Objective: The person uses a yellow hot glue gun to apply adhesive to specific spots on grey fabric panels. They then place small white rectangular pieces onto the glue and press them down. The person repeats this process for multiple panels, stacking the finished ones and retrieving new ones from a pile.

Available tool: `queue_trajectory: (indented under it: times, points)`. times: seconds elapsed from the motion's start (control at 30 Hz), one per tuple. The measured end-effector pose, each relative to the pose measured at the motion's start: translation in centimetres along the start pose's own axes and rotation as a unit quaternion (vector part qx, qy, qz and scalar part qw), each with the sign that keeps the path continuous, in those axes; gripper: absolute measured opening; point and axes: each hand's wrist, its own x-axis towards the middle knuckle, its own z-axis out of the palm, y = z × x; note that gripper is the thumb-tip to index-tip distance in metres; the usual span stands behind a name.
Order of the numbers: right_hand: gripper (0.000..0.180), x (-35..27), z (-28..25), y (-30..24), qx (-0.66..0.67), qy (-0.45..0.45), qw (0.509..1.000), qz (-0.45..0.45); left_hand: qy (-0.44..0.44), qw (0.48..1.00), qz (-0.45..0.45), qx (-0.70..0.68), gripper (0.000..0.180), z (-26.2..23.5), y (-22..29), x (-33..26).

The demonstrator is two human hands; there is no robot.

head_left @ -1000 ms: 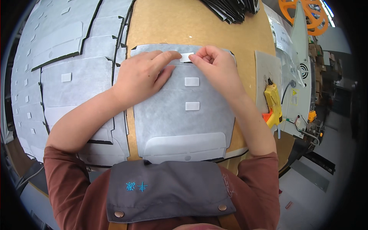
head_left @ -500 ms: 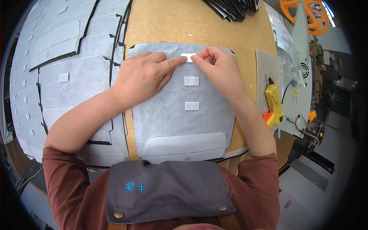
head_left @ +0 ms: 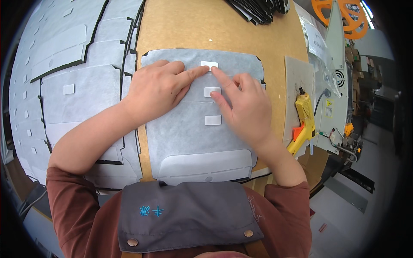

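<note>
A pale grey fabric-like panel (head_left: 185,133) with dark corners lies flat in front of me. Three small white rectangular pieces run in a column on it: the far piece (head_left: 209,63), the middle piece (head_left: 208,90) and the near piece (head_left: 213,120). My left hand (head_left: 159,88) rests on the panel, index finger stretched onto the far piece, other fingers loosely bent, gripping nothing. My right hand (head_left: 249,105) is open; its index fingertip is at the far piece's near edge and its thumb tip over the middle piece. A paler curved flap (head_left: 206,165) spans the panel's near end.
Several similar panels (head_left: 86,105) overlap on the left, many with white pieces. A yellow glue gun (head_left: 304,114) rests at the right by a pale board (head_left: 297,71). Black folded sheets (head_left: 258,10) are stacked at the far edge of the brown tabletop (head_left: 185,30). A machine with an orange reel (head_left: 344,17) stands beyond.
My right hand has opened from a pinch at the far piece; its thumb has swung nearer to me, over the middle piece. My left hand keeps its finger on the far piece.
</note>
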Motion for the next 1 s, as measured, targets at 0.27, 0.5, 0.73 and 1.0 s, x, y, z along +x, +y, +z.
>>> queue_trajectory:
  times: [0.27,0.5,0.73,1.0]
  points:
    - [0.046,-0.3,0.2,0.1,-0.047,-0.032,0.998,0.02,-0.005,1.0,0.023,0.014,0.041,0.1,0.1,0.1]
    - [0.047,0.1,0.4,0.4,-0.029,-0.02,0.999,0.038,0.001,1.0,-0.007,-0.015,0.044,0.3,0.2,0.2]
    - [0.048,0.6,0.4,0.7,-0.036,-0.045,0.997,0.042,-0.028,0.999,0.012,0.008,0.041,0.1,0.2,0.4]
    - [0.041,0.0,0.2,1.2,0.005,-0.036,0.999,0.034,-0.032,0.999,0.023,-0.014,0.036,-0.1,0.0,0.2]
